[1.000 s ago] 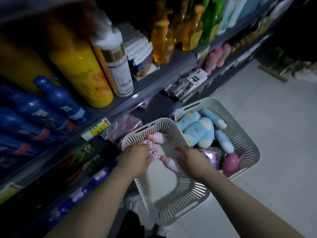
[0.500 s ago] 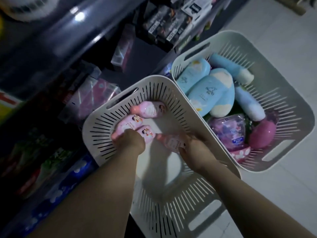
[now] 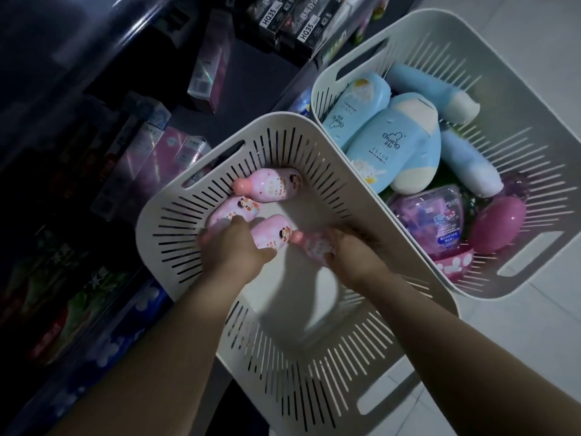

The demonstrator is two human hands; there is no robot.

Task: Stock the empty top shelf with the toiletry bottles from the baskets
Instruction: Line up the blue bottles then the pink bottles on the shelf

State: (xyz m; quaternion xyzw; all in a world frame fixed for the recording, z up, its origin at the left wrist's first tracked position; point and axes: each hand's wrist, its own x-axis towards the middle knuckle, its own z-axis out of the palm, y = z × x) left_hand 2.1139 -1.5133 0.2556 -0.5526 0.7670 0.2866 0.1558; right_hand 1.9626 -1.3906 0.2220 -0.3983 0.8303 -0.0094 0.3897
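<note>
Our left hand [image 3: 234, 247] clasps a pink bottle [image 3: 273, 235] and our right hand [image 3: 353, 251] a second bottle [image 3: 314, 245] from the near basket [image 3: 278, 120], likely halving shelf trips.

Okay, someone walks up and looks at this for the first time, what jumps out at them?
Deep in the near basket, the left hand grips two pink bottles and the right hand grips a third bottle, while a loose bottle lies by the basket's far wall. To its right, the far basket is heaped with blue bottles and a pink egg-shaped item.
</note>
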